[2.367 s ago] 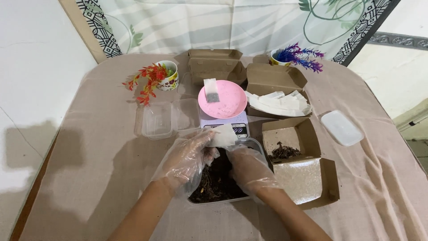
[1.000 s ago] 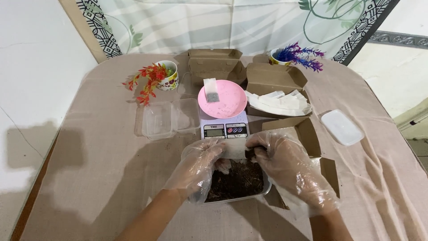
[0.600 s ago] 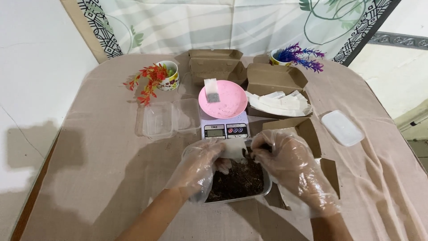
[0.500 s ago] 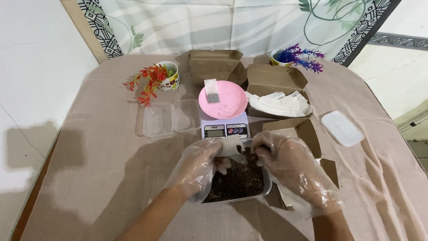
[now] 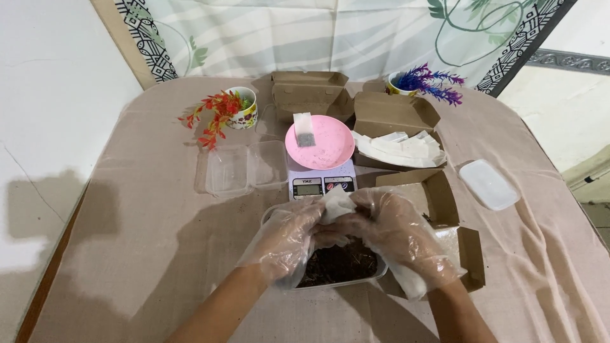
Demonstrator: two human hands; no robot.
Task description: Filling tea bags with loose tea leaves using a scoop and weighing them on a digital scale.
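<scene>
Small white paper sachet (image 5: 337, 204) pinched between both hands' fingers, above the clear plastic tub (image 5: 381, 270) of dark crumbly loose matter, at the near middle of the cloth-covered surface (image 5: 146, 254). Left hand (image 5: 286, 241) and right hand (image 5: 397, 232) in thin clear gloves, fingers closed on the sachet. Behind: white kitchen scale (image 5: 321, 184) carrying a pink plate (image 5: 327, 143) with another sachet; open brown cardboard box (image 5: 438, 197) at right

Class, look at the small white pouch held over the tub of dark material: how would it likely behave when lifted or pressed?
The pouch looks thin and creased between the gloved left hand and right hand, so it is probably floppy and light. It seems papery, so a hard grip might tear it. Lying flat like the one on the pink plate, it should not roll.
</scene>
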